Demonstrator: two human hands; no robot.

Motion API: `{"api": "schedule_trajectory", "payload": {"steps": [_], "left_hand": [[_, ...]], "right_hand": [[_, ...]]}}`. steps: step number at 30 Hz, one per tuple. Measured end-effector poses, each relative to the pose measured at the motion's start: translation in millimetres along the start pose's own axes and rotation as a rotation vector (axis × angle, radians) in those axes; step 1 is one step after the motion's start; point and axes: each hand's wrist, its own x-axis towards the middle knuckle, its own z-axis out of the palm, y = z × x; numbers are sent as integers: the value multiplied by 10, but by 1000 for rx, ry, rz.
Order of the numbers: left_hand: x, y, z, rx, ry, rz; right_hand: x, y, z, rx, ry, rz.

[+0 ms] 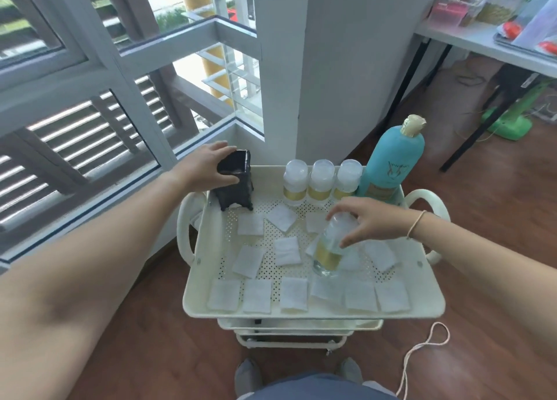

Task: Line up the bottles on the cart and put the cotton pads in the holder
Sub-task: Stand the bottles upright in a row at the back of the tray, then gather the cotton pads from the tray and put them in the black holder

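Observation:
A cream cart tray (pixel 313 312) holds several white square cotton pads (pixel 256 296) scattered over its floor. Three clear bottles with gold bands (pixel 319 185) stand in a row at the back rim, next to a tall teal bottle (pixel 394 161). My left hand (pixel 205 170) grips the black footed holder (pixel 236 188) at the tray's back left corner. My right hand (pixel 364 221) is closed on the cap of a fourth clear gold-banded bottle (pixel 328 255), which tilts above the pads at middle right.
A white pillar and window frames rise behind the cart. A white table (pixel 482 43) with boxes stands at the back right, with a green stand (pixel 509 122) under it. A looped cord (pixel 422 351) lies on the wooden floor at right. Lower cart shelves show beneath.

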Motion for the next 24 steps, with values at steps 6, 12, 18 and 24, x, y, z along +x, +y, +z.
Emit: {"api": "schedule_trajectory", "payload": {"steps": [6,12,18,24], "left_hand": [[49,-87,13,11,-31,10],[80,-119,22,-12,-29,24],[86,-123,68,-3,11,32],[68,-136,104,-26,23,27]], "right_hand": [[535,-514,-306,-64,163,-125],[1106,-808,-301,-159,221,-123],[1448,-782,-127,-346,251,-24],[1568,-738,3,-396,284,0]]}}
